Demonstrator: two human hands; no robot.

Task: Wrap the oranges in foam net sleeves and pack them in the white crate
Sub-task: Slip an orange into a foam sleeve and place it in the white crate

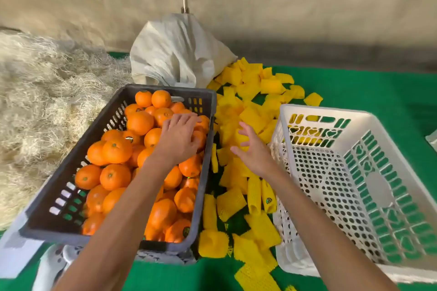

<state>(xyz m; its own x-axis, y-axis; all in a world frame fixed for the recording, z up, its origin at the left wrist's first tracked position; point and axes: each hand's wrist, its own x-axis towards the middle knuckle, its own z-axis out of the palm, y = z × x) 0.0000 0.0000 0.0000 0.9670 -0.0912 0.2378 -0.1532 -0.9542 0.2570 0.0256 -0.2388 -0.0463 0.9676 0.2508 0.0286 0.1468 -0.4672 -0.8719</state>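
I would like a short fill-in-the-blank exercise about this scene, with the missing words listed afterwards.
1. The oranges lie in the ____ crate.
2. The white crate holds ____ oranges.
3. The foam net sleeves are ____ in colour.
4. The left hand reaches over the oranges; the right hand hovers above the ____.

Missing words: grey; no; yellow; sleeves

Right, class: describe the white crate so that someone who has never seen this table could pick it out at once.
Start at the green table and go to its right side, past the pile of yellow foam sleeves. The white crate stands there, tilted, with round holes and heart cut-outs. Unlike the dark crate on the left, which is full of oranges, it holds nothing.
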